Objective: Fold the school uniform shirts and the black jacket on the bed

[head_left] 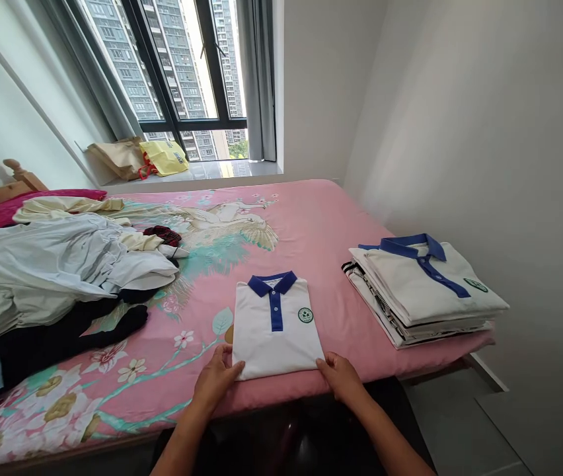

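Note:
A white polo shirt (256, 337) with a blue collar, blue button placket and round green badge lies folded into a rectangle near the bed's front edge. My left hand (215, 377) pinches its lower left corner, thumb on top and fingers at the side. At the lower right corner, my right hand (341, 377) grips the fabric in the same way. To the right sits a stack of folded shirts (425, 291), topped by another white polo with a blue collar and green badge.
A loose heap of clothes (63, 258), white, black and cream, covers the bed's left side. The pink flowered bedsheet (311, 218) spreads beneath everything. On the windowsill rest a brown paper bag (117, 157) and a yellow bag (166, 157). A wall (460, 132) rises at the right.

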`<state>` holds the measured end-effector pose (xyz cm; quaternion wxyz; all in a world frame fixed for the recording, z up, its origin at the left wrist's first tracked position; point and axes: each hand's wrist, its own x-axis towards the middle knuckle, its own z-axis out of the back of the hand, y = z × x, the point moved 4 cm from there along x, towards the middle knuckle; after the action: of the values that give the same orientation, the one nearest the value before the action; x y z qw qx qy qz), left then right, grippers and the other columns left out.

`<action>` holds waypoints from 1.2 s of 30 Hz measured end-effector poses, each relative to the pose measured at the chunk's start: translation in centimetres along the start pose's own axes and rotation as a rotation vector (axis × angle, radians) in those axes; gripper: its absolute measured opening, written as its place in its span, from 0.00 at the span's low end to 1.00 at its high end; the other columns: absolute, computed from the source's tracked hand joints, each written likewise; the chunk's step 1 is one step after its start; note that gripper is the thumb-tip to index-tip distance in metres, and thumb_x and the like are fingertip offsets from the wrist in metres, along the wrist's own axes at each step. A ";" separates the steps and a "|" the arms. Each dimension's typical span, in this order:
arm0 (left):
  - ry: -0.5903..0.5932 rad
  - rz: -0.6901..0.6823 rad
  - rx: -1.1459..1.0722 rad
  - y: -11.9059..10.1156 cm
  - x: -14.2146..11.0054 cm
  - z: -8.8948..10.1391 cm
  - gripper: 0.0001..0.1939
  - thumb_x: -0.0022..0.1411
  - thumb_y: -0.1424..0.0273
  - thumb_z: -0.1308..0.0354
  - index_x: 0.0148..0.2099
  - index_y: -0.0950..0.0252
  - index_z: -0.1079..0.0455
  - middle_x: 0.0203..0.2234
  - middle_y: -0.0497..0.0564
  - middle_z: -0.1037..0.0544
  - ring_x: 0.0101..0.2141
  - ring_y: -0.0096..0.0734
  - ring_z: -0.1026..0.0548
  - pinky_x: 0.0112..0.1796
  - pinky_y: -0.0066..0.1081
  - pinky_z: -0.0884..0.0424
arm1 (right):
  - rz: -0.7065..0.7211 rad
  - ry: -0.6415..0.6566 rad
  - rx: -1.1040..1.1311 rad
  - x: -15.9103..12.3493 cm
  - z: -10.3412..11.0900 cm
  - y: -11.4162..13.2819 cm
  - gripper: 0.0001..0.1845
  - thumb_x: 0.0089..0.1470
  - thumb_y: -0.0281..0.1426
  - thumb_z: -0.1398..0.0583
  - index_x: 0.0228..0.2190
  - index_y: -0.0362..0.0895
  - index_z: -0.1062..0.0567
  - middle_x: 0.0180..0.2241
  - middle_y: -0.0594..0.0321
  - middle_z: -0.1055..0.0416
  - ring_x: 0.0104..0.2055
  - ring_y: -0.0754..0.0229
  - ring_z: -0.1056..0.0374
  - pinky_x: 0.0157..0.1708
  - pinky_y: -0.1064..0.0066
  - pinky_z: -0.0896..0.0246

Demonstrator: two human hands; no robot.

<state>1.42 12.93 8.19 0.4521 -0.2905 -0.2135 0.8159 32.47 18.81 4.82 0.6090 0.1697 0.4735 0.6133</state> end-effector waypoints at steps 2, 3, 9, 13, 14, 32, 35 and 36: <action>-0.030 -0.040 0.094 0.2 -0.5 0.2 0.20 0.52 0.60 0.44 0.47 0.60 0.36 0.30 0.48 0.24 0.32 0.38 0.25 0.32 0.32 0.33 | 0.057 -0.121 -0.218 -0.6 1.3 0.5 0.12 0.54 0.39 0.48 0.30 0.44 0.32 0.26 0.60 0.29 0.29 0.58 0.33 0.29 0.69 0.42; -0.072 -0.077 0.111 0.1 -0.8 0.3 0.18 0.53 0.61 0.46 0.47 0.60 0.36 0.32 0.49 0.24 0.35 0.39 0.25 0.34 0.33 0.33 | 0.092 -0.180 -0.284 -1.0 1.9 1.2 0.12 0.54 0.38 0.49 0.33 0.44 0.31 0.31 0.59 0.28 0.32 0.56 0.32 0.32 0.67 0.41; -0.324 -0.667 0.161 -7.2 -1.6 -1.8 0.19 0.63 0.71 0.58 0.53 0.64 0.35 0.52 0.55 0.31 0.55 0.36 0.37 0.55 0.38 0.41 | 0.635 -0.353 -0.289 -1.1 0.1 9.5 0.22 0.60 0.33 0.56 0.53 0.42 0.38 0.55 0.53 0.39 0.58 0.57 0.44 0.56 0.61 0.49; -0.200 -0.706 0.380 -8.7 -0.3 -5.3 0.25 0.63 0.68 0.55 0.62 0.61 0.45 0.62 0.55 0.44 0.61 0.44 0.49 0.58 0.52 0.54 | 0.643 -0.187 -0.510 2.0 -4.1 9.7 0.27 0.58 0.33 0.52 0.58 0.42 0.43 0.61 0.56 0.49 0.64 0.52 0.57 0.61 0.50 0.66; -0.201 -0.659 0.415 -7.7 0.1 -5.7 0.26 0.62 0.65 0.53 0.62 0.61 0.45 0.62 0.56 0.45 0.62 0.47 0.49 0.58 0.55 0.56 | 0.600 -0.163 -0.550 2.6 -4.5 8.5 0.27 0.57 0.33 0.51 0.58 0.43 0.43 0.61 0.56 0.49 0.64 0.51 0.57 0.61 0.48 0.66; 0.173 0.095 -0.389 -1.7 4.2 0.3 0.12 0.44 0.61 0.38 0.27 0.65 0.32 0.21 0.50 0.25 0.31 0.43 0.24 0.29 0.32 0.32 | 0.034 -0.099 -0.287 4.4 1.9 4.0 0.20 0.48 0.45 0.45 0.32 0.41 0.28 0.36 0.50 0.28 0.41 0.48 0.33 0.40 0.60 0.42; 0.265 0.096 -0.531 -3.0 4.8 0.0 0.13 0.44 0.61 0.37 0.26 0.66 0.31 0.20 0.52 0.24 0.29 0.43 0.24 0.29 0.33 0.30 | 0.022 -0.067 -0.171 5.9 1.6 4.9 0.17 0.46 0.43 0.42 0.29 0.40 0.27 0.36 0.49 0.27 0.42 0.46 0.33 0.41 0.59 0.42; 0.291 0.092 -0.589 -3.4 4.9 -0.1 0.14 0.45 0.60 0.38 0.28 0.67 0.30 0.22 0.53 0.22 0.29 0.42 0.23 0.30 0.33 0.29 | 0.027 -0.056 -0.125 6.4 1.4 5.1 0.16 0.45 0.41 0.42 0.30 0.41 0.27 0.37 0.50 0.27 0.42 0.47 0.33 0.42 0.60 0.42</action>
<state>1.48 18.84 8.83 0.3370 -0.5314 -0.3601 0.6887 29.32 26.12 7.21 0.6232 0.1546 0.4147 0.6448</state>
